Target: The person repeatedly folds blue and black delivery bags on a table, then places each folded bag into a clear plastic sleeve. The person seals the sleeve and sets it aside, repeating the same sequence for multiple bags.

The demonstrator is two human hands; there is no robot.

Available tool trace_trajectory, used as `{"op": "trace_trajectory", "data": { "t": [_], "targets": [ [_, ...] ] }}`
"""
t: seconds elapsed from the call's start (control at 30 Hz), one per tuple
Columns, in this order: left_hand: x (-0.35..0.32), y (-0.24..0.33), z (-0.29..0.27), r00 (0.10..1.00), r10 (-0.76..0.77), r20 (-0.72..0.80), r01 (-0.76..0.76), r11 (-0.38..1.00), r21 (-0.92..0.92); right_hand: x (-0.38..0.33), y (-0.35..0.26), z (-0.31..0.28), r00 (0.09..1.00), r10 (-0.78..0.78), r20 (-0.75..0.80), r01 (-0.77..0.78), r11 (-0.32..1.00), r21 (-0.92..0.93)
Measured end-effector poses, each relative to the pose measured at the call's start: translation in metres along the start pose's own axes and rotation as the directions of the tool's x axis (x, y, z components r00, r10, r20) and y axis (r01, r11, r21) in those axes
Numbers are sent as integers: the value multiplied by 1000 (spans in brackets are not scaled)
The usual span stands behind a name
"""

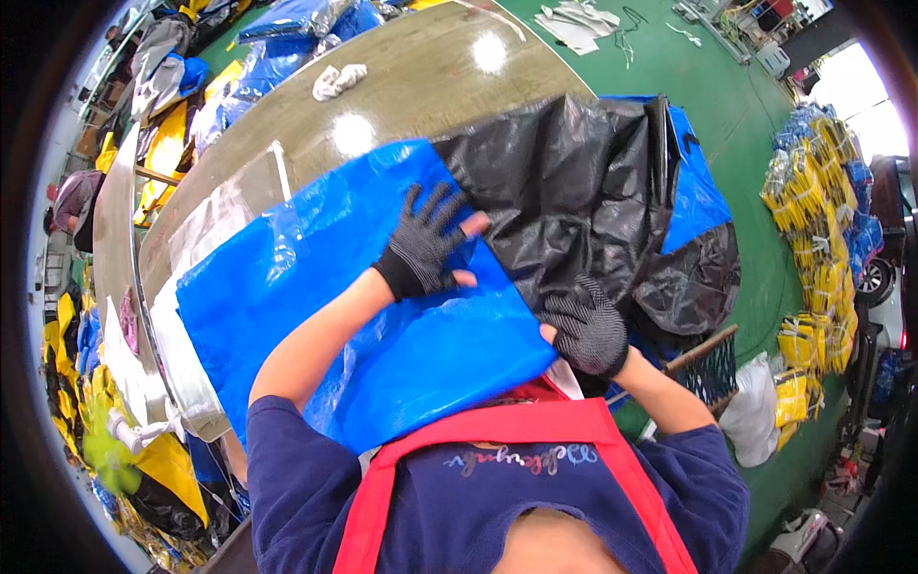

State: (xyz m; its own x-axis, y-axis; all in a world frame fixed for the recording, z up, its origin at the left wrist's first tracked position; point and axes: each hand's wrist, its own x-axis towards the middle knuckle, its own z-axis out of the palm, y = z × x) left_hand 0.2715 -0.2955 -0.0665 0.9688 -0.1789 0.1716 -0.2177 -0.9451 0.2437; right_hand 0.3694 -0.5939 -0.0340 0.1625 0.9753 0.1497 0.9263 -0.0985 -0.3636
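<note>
A bright blue plastic tarp sheet (287,287) lies across the near part of the table, joined or overlapped along a slanting line by a creased black sheet (555,182) on the right. My left hand (421,247), in a dark knit glove with bare thumb and fingertip showing, rests flat and spread on the blue sheet beside that line. Lower down, my right hand (585,330), gloved alike, lies over the near end of the line, palm down, fingers extended on the black sheet. Whatever is under its palm is hidden.
A crumpled white cloth (339,82) lies on the shiny brown tabletop (421,72). Black and blue material (693,277) hangs over the table's right side. Stacked yellow bundles (813,210), a white sack (753,411) and a wooden-handled mop-like thing (703,368) stand to the right.
</note>
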Motion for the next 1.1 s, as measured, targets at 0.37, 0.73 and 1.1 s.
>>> {"op": "trace_trajectory", "data": {
  "t": [0.37, 0.73, 1.1],
  "targets": [
    [-59, 8, -34, 992, 62, 108, -72, 994, 87, 300, 113, 4, 745, -6, 667, 67, 996, -66],
    [-329, 79, -175, 281, -880, -384, 814, 430, -391, 286, 142, 24, 805, 83, 588, -169, 981, 92],
    [-413, 6, -38, -318, -938, -137, 501, -44, -864, 278, 161, 38, 862, 151, 484, -205, 977, 60]
  ]
}}
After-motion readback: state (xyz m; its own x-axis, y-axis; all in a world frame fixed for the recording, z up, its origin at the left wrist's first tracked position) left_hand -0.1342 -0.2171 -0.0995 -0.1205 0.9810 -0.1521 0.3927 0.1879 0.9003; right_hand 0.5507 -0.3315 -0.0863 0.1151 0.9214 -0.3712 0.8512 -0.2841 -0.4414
